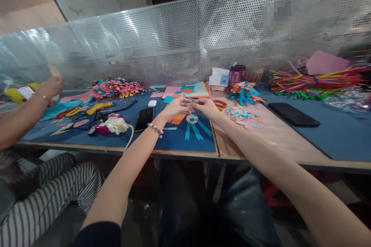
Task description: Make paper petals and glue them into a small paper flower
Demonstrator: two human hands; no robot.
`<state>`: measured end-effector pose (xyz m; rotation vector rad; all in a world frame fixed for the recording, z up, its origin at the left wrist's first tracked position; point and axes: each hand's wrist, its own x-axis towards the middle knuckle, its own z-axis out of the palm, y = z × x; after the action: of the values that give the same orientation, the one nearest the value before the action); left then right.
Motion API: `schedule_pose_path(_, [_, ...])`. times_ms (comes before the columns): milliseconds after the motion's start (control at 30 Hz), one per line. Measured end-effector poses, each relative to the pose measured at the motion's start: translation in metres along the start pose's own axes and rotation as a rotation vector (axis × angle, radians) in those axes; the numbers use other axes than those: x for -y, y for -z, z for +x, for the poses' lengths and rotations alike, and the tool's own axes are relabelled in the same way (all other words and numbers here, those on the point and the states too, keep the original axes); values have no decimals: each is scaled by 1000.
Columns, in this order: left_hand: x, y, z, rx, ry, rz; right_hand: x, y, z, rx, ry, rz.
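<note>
Through the head camera I see my two bare hands meeting over a dark blue mat (171, 144) on the workbench, the left hand (175, 108) coming in from one side and the right hand (206, 108) from the other. The fingertips of both are drawn in close to each other; whatever small piece may sit between them is too blurred for me to make out, so I cannot tell whether either hand is clamped on something. Just below them, on the mat, is a round peach-and-teal paper rosette (191, 119), its three notched teal ribbon tails (193, 132) fanning toward me. Beside it, under my left hand, I see bright orange paper pieces (177, 119), and farther left a black rectangular phone (144, 119) near a small white rounded case (152, 103). Beyond my hands are flat pink, teal and orange paper sheets (199, 89). By my right forearm I find a scatter of pastel paper scraps (246, 117), with an orange-and-teal paper-strip bundle (245, 91) behind it. At far left, a co-worker's hand (51, 87) is raised, holding a flat tan piece (54, 71).
</note>
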<state>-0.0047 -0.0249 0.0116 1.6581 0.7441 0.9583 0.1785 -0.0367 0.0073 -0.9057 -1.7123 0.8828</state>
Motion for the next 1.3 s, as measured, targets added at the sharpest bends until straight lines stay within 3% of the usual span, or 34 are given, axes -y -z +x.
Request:
schedule_pose_path(233, [3, -1, 3, -37, -58, 32, -1, -3, 2, -56, -10, -32])
schedule_pose_path(600, [0, -2, 1, -14, -21, 12, -3, 2, 5, -48, 40, -56])
schedule_pose_path(1300, [0, -1, 1, -28, -13, -36, -10, 11, 8, 62, 34, 74])
